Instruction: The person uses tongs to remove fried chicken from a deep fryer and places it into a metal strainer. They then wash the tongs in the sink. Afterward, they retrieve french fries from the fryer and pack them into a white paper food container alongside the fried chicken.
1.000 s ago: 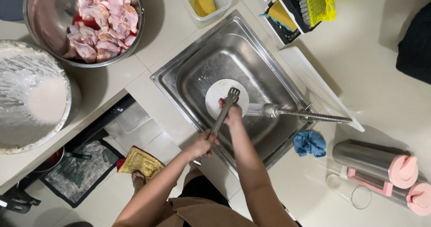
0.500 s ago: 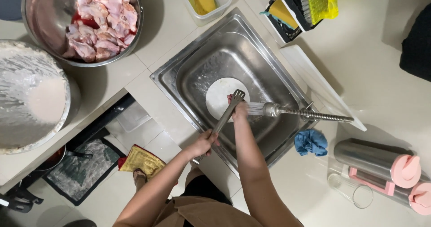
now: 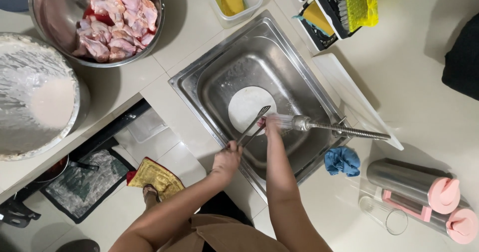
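Tongs (image 3: 253, 126) lie over the sink (image 3: 199, 82), long axis running from the left hand (image 3: 227, 160), fingers closed on the handle, up-right to tips beside the right hand (image 3: 272, 125), apparently rubbing them under the tap (image 3: 339, 130).

Both arms are bare to the shoulder, the left hand (image 3: 227, 158) and right hand (image 3: 272, 125) ungloved. A brown sleeveless top (image 3: 209, 234) covers the chest.

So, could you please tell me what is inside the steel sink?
Inside the sink lies a round white plate. Over it the left hand holds metal tongs beside the right hand at the tap. The drain is hidden.
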